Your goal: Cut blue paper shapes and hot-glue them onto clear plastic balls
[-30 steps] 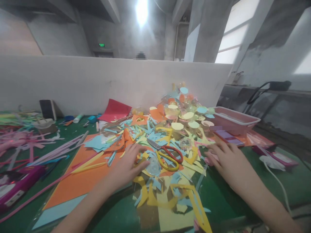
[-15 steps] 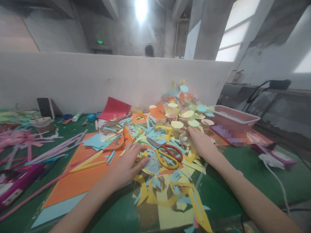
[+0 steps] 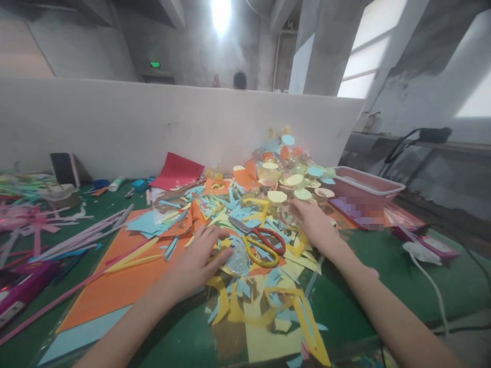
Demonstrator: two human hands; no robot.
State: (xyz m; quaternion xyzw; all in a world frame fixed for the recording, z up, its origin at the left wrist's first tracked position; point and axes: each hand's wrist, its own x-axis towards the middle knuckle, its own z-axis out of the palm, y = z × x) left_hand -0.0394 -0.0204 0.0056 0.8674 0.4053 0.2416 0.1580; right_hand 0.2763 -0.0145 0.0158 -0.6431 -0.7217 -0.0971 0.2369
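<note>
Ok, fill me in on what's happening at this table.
A person is working with bare hands among paper scraps on a green table. The left hand is spread, its thumb at a clear round piece. The right hand is at another clear piece; whether its grip is closed is hard to tell. Between the hands lie scissors, unheld. Behind them, round pieces with colored paper tops are heaped against a white partition.
</note>
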